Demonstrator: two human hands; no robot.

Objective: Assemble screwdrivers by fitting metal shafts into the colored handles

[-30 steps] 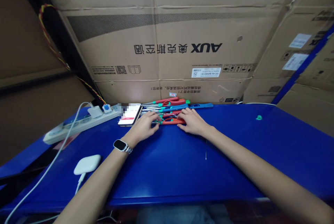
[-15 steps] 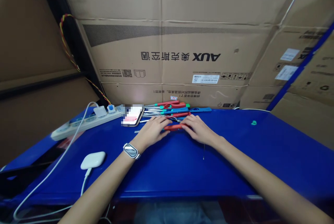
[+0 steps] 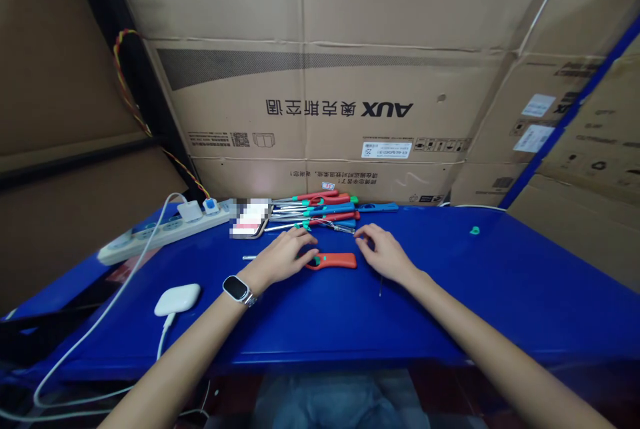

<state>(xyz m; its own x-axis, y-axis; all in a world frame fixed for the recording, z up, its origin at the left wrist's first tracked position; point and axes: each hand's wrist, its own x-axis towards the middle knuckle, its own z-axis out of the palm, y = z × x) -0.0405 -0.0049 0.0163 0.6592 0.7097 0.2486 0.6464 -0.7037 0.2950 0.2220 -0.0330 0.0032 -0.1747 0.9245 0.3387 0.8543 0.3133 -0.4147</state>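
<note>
A red utility lighter (image 3: 340,260) with a green trigger lies across the blue table, its metal rod pointing left. My left hand (image 3: 280,257), wearing a watch, rests over the rod, thumb near the trigger and fingers apart from it. To the right, my right hand (image 3: 383,252) is just above the table with bent, parted fingers and nothing visible in them. Its fingertips are close to a small clear piece with thin wires (image 3: 345,228); I cannot tell whether they touch. Behind both hands lies a pile of red and blue utility lighters (image 3: 330,209), several of them overlapping.
A phone (image 3: 250,218) lies left of the pile. Further left are a power strip (image 3: 165,236) with plugs and a white earphone case (image 3: 177,299) on a cable. A small green piece (image 3: 475,230) lies at right. A cardboard wall (image 3: 300,82) stands behind.
The red lighter has moved nearer to me and slightly left, along with my left hand. My right hand has come off its handle, which now shows uncovered.
</note>
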